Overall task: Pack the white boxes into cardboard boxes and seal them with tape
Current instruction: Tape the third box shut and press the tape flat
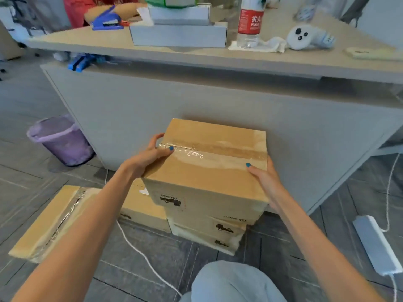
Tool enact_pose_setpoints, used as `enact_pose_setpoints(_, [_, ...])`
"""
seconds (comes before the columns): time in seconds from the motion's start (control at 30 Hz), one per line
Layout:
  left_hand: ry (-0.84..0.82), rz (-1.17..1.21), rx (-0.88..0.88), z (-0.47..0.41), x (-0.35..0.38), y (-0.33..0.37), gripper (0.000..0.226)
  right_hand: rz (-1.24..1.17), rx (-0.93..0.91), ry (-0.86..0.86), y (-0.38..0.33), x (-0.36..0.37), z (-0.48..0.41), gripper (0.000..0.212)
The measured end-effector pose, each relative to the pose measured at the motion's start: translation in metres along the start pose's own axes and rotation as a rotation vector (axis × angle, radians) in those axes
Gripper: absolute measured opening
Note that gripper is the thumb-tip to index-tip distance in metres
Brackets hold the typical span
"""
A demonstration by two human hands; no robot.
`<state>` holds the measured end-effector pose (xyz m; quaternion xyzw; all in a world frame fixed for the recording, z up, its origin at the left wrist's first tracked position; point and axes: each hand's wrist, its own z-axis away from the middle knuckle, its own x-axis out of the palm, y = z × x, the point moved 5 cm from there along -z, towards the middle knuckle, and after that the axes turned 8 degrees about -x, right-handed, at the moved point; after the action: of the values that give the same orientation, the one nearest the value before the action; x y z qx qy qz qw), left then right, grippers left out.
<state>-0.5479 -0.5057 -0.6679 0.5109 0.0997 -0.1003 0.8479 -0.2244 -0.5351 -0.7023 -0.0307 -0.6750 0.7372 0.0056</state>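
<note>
A sealed cardboard box (209, 171) with clear tape across its top sits on another taped cardboard box (207, 234) on the floor. My left hand (150, 155) grips its left top edge, thumb on the tape. My right hand (265, 182) holds its right side, thumb on top. A third taped cardboard box (50, 223) lies flat at the left. Two white boxes (178, 33) are stacked on the desk (283, 59) above. A blue tape dispenser (106, 19) lies beside them.
A purple-lined bin (62, 139) stands at the left by the desk panel. A water bottle (249, 20), a white controller (305, 37) and tissue lie on the desk. A power strip (377, 243) and white cables cross the floor. My knee (235, 282) is below.
</note>
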Motion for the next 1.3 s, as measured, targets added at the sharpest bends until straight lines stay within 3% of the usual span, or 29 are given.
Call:
enact_pose_setpoints(0.17, [-0.038,-0.062,-0.002,-0.025,0.017,-0.027,0.063,-0.091,-0.039,-0.004,0.033,0.0,-0.005,0.072])
enact_pose_setpoints(0.3, [-0.041,-0.109,-0.006,-0.043,0.022,-0.036,0.062,-0.094,-0.016,0.018,0.052,0.001,-0.008,0.085])
enact_pose_setpoints(0.5, [-0.068,-0.138,0.001,-0.061,0.023,-0.031,0.061,-0.084,-0.009,0.039,0.053,-0.002,-0.018,0.064])
enact_pose_setpoints(0.93, [-0.104,-0.155,0.006,-0.084,0.015,-0.029,0.061,-0.088,0.018,0.055,0.068,0.004,-0.037,0.103])
enact_pose_setpoints(1.3, [-0.107,-0.188,-0.006,-0.085,0.014,-0.032,0.061,-0.114,0.056,0.059,0.072,0.006,-0.038,0.108])
